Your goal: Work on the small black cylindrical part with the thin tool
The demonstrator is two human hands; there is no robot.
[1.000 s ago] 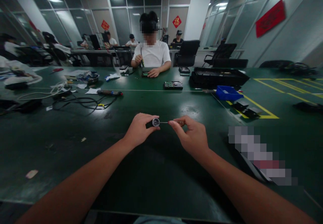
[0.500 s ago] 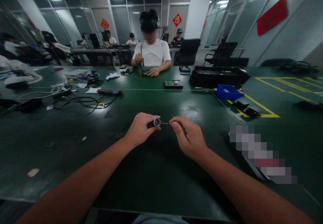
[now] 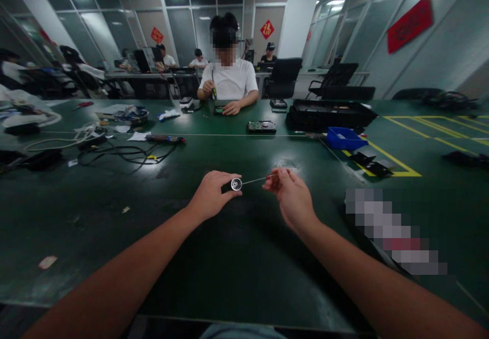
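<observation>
Head view: frame centre, left hand [image 3: 210,196] pinching a small round metal part [image 3: 236,184], open end toward camera. Right hand [image 3: 296,196], just right of centre, grips a thin screwdriver [image 3: 255,180]; shaft reaches the part's right edge, contact unclear. Dark green surface [image 3: 229,272] below. Blue tray [image 3: 346,140], right, upper half.

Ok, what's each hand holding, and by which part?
Left hand: the round metal part, pinched by its outer edge. Right hand: the thin-shafted tool, by its handle end.
</observation>
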